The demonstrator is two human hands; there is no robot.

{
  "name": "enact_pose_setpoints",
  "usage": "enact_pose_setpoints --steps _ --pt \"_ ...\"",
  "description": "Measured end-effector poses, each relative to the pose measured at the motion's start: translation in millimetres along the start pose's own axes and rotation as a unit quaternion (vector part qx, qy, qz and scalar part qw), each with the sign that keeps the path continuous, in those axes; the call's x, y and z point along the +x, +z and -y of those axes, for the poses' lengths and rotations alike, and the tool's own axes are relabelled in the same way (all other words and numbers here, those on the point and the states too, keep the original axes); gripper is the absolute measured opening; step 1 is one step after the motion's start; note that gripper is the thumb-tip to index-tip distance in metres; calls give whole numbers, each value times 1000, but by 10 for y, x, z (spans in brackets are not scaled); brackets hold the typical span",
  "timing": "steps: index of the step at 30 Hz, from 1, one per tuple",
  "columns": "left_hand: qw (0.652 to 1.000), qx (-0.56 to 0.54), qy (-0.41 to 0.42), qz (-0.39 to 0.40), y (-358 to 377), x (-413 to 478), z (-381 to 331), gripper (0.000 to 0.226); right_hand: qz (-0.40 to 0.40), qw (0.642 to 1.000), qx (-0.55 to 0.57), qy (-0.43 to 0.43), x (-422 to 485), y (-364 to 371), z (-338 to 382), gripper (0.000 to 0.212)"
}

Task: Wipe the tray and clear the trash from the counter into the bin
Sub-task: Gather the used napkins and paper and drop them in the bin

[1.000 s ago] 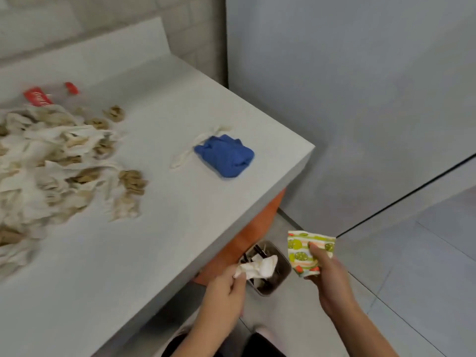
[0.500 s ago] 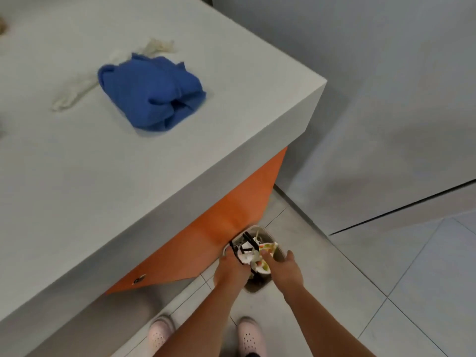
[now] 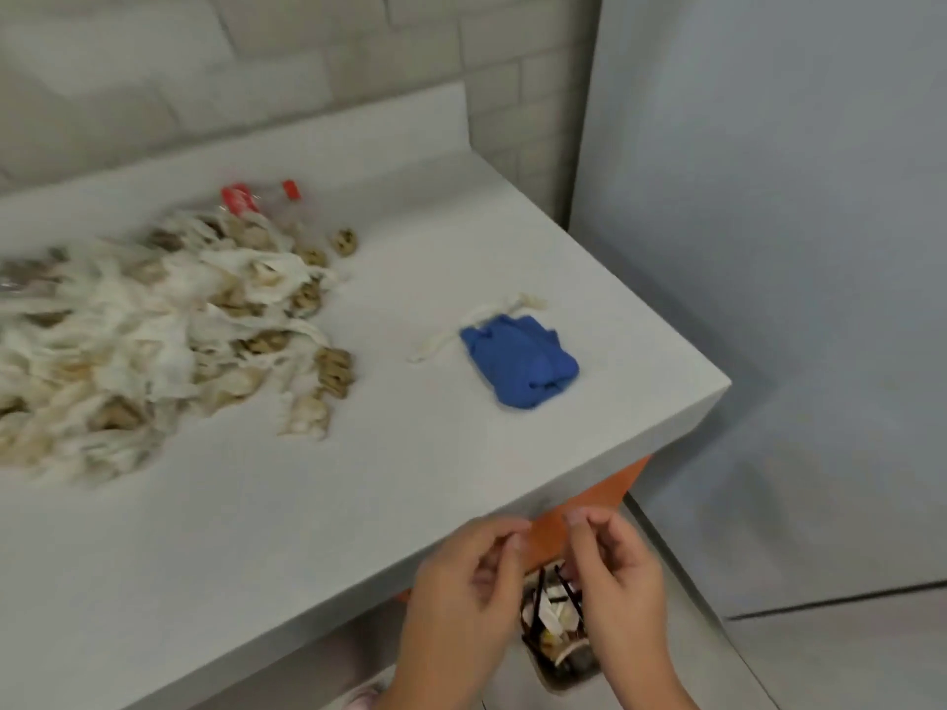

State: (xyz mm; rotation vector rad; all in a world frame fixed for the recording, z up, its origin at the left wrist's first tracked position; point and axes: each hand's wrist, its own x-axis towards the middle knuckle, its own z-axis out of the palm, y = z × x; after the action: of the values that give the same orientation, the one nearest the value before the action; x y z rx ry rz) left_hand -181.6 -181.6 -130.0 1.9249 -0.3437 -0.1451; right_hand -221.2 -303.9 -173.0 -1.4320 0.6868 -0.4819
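Rising from bin at 6 o'clock, your left hand and right hand now empty, fingers loosely curled on nothing; tissue and packet held moments ago went in. Load done; more waits. On counter: one soiled tissue pile at 9 o'clock, one bottle at 10, one blue cloth near centre, one white strip against it. Tray not in view.

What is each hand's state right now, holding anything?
Left hand: open, fingers loosely curled, holding nothing.
Right hand: open, fingers loosely curled, holding nothing.
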Motion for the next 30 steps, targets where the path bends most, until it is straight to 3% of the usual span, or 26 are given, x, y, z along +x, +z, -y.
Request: enact_pose_setpoints --steps 3,6,8,10,13,14,15,17,19,22,24,27,30 --pt "996 38 12 -82 -522 171 -200 15 72 994 7 -87 -71 380 615 13" --pt "980 158 46 -117 -1032 449 -169 17 131 963 -111 -207 70 857 938 18" --pt "959 243 68 -130 -1283 682 -36 24 129 921 -229 -288 340 1196 1013 15" --pt "942 313 79 -96 -1437 930 139 54 119 854 -391 -323 715 1509 1020 36" --pt "913 392 106 38 -1506 1302 418 73 104 696 -683 -196 1212 1811 1038 55" --pt "906 399 113 90 -1531 1393 507 74 110 656 -731 -152 1302 1877 1034 54" --pt "898 400 136 123 -1561 1453 587 69 125 639 -748 -130 1372 1935 1030 48" --pt "890 392 197 127 -1637 1501 707 37 149 649 -735 -130 1414 2042 1032 34" --pt "903 352 225 100 -1750 1482 791 15 148 694 -691 -139 1455 2123 988 31" --pt "931 282 220 67 -2045 1406 887 17 166 768 -605 -129 1365 2224 923 38" --pt "940 238 240 46 -2250 1311 859 27 125 839 -493 -192 1169 2336 882 36" --pt "962 158 222 -24 -2599 1230 753 30 57 940 -276 -191 775 2566 1047 29" --pt "972 109 181 -101 -2959 1213 574 27 52 983 -96 -147 473 2743 1251 30"
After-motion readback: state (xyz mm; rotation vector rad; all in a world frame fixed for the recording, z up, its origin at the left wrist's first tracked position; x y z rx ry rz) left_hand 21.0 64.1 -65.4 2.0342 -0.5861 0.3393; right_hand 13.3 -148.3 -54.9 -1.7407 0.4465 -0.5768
